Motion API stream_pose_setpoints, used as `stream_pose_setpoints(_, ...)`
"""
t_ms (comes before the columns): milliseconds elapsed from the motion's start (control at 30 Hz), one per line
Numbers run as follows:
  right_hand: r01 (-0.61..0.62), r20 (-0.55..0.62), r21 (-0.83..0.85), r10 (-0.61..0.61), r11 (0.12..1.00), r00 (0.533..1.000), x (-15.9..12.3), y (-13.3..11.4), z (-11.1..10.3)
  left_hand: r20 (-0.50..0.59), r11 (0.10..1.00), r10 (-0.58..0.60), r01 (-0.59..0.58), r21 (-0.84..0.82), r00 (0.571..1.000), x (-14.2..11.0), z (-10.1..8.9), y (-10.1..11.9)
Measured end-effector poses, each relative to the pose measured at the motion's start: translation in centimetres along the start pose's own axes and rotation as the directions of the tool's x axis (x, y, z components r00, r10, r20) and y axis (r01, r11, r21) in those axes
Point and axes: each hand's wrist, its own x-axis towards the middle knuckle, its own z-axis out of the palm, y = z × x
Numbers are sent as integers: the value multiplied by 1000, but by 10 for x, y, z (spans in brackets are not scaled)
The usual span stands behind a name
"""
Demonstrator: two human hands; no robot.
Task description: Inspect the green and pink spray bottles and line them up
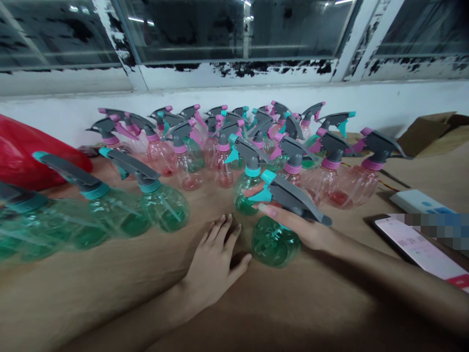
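A green spray bottle [275, 242] with a teal collar and grey trigger head is tilted a little near the table's middle. My right hand [289, 219] is closed around its neck, just below the trigger. My left hand [214, 256] lies flat on the table to the left of that bottle, fingers spread, holding nothing. Right behind the held bottle stands another green spray bottle [244, 195] with a teal nozzle. To the left, a row of green spray bottles [166, 208] stands on the brown table [142, 293].
Several pink and green spray bottles [190, 171] crowd the back of the table along the wall. A red bag [32, 156] lies at far left. At right are a phone [414, 244], a white box [421, 201] and an open cardboard box [432, 134].
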Motion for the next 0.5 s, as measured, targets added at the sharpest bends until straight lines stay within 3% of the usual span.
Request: stream_pose_setpoints(500, -28, 25, 6, 28, 1000, 999, -2, -1, 0, -18, 1000, -5, 5, 11, 1000, 0, 0, 1)
